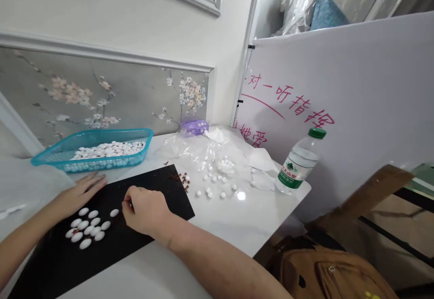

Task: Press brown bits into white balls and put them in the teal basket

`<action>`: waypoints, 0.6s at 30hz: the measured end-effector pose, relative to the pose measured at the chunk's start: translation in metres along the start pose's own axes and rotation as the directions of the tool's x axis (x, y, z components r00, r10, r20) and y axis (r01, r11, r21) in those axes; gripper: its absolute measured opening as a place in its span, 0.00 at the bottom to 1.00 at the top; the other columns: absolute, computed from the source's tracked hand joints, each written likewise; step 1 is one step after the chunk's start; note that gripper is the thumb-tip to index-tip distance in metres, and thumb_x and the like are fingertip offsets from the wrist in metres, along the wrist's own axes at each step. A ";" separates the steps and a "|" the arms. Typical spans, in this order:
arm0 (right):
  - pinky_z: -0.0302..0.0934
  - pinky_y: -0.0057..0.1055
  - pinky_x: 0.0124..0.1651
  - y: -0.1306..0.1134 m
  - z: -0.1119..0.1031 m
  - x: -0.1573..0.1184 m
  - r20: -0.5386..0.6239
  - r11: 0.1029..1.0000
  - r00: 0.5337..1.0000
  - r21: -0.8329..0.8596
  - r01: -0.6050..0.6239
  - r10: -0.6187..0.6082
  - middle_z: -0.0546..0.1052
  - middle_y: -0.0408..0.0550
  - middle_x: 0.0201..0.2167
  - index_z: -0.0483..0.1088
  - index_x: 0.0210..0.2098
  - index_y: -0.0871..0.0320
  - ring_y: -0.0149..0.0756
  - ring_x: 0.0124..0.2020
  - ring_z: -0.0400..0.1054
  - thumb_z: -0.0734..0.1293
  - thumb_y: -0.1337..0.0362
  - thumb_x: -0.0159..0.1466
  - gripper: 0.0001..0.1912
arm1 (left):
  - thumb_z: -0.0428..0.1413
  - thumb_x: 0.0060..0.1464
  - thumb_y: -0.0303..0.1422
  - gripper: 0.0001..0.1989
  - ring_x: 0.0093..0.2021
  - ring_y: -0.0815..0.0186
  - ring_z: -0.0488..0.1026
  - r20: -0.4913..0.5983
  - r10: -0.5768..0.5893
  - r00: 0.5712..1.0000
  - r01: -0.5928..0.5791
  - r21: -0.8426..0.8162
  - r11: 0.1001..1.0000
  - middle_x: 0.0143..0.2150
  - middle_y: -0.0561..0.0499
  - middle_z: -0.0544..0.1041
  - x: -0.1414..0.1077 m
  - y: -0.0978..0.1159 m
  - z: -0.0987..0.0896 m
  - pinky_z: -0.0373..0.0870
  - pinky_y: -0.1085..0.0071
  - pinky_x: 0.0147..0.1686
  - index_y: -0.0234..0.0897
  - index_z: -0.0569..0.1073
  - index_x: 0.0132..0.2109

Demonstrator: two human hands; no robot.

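Between hands (145,211), black mat (111,195) to its edge

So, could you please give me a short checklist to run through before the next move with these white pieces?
1. Left hand steady at the black board: cannot tell from one picture; it lies at the far side.
2. Right hand free of any item: cannot tell; the fingertips are curled together.
3. White pieces on the board all grouped: not ok; one piece sits apart, near the right hand.
4. Reddish-brown bits kept off the board: not ok; some lie on it.
5. Blue basket stocked: ok, many white pieces inside.
6. Bottle capped: ok.
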State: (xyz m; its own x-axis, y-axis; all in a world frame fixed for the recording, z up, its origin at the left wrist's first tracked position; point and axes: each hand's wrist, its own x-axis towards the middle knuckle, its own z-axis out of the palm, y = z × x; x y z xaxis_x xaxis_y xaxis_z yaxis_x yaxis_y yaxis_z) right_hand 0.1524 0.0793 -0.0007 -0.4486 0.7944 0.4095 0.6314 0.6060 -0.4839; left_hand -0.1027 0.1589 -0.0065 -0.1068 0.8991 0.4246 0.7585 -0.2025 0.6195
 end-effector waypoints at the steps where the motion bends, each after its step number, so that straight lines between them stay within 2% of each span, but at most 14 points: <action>1: 0.57 0.27 0.29 0.001 -0.001 0.000 0.007 1.000 1.000 0.000 -0.004 0.004 0.74 0.41 0.36 0.62 0.38 0.55 0.33 0.35 0.70 0.58 0.62 0.62 0.06 | 0.56 0.22 0.54 0.24 0.49 0.49 0.71 0.052 -0.019 0.998 0.020 -0.018 1.000 0.39 0.45 0.80 -0.001 -0.003 0.002 0.63 0.57 0.51 0.44 0.76 0.27; 3: 0.58 0.27 0.29 0.001 -0.002 0.001 0.018 1.000 1.000 0.001 -0.005 0.004 0.74 0.41 0.37 0.62 0.38 0.55 0.33 0.35 0.70 0.58 0.62 0.62 0.06 | 0.55 0.23 0.52 0.23 0.52 0.50 0.68 0.113 -0.065 0.991 0.064 0.011 0.998 0.41 0.46 0.79 -0.004 -0.008 0.004 0.57 0.56 0.56 0.44 0.76 0.28; 5: 0.59 0.28 0.30 0.001 -0.004 0.002 0.023 1.000 1.000 -0.007 -0.002 0.002 0.74 0.42 0.37 0.62 0.39 0.55 0.33 0.35 0.70 0.57 0.62 0.63 0.07 | 0.54 0.27 0.49 0.21 0.53 0.51 0.68 0.070 -0.111 0.991 0.110 0.020 0.994 0.43 0.46 0.78 -0.005 -0.013 0.005 0.55 0.57 0.58 0.42 0.76 0.29; 8: 0.61 0.30 0.34 0.003 -0.008 0.004 -0.008 0.998 1.000 -0.067 -0.015 0.015 0.73 0.46 0.38 0.63 0.40 0.58 0.36 0.38 0.68 0.57 0.63 0.62 0.08 | 0.52 0.31 0.43 0.19 0.50 0.52 0.70 0.066 -0.140 0.988 0.137 0.051 0.989 0.44 0.47 0.78 -0.007 -0.019 0.001 0.58 0.58 0.56 0.41 0.76 0.32; 12: 0.62 0.37 0.46 0.011 -0.014 0.006 -0.067 0.979 0.990 -0.160 -0.130 0.120 0.70 0.55 0.44 0.66 0.42 0.64 0.45 0.49 0.62 0.59 0.64 0.61 0.12 | 0.51 0.32 0.40 0.18 0.46 0.52 0.72 0.058 -0.153 0.987 0.147 0.097 0.984 0.42 0.51 0.79 -0.015 -0.013 -0.005 0.60 0.56 0.54 0.42 0.78 0.32; 15: 0.51 0.48 0.58 0.017 -0.011 0.006 -0.055 0.971 0.983 -0.154 -0.181 0.175 0.63 0.62 0.56 0.62 0.53 0.66 0.50 0.59 0.53 0.58 0.57 0.64 0.23 | 0.51 0.34 0.41 0.16 0.44 0.53 0.73 0.021 -0.126 0.992 0.124 0.093 0.988 0.42 0.53 0.80 -0.026 0.002 -0.005 0.62 0.56 0.52 0.44 0.78 0.30; 18: 0.39 0.53 0.62 0.021 -0.006 0.003 0.000 0.966 0.975 -0.132 -0.222 0.224 0.50 0.66 0.64 0.53 0.62 0.66 0.52 0.66 0.38 0.53 0.50 0.66 0.32 | 0.53 0.36 0.41 0.13 0.44 0.54 0.73 -0.013 -0.125 0.992 0.126 0.078 0.989 0.39 0.56 0.80 -0.037 0.019 -0.005 0.64 0.58 0.51 0.46 0.78 0.30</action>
State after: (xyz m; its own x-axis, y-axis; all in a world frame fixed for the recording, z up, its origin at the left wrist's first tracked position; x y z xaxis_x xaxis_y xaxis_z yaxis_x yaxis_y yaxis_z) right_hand 0.1679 0.0944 -0.0051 -0.2959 0.9099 0.2908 0.7931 0.4037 -0.4560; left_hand -0.0871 0.1195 -0.0072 -0.2094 0.9122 0.3522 0.7870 -0.0566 0.6144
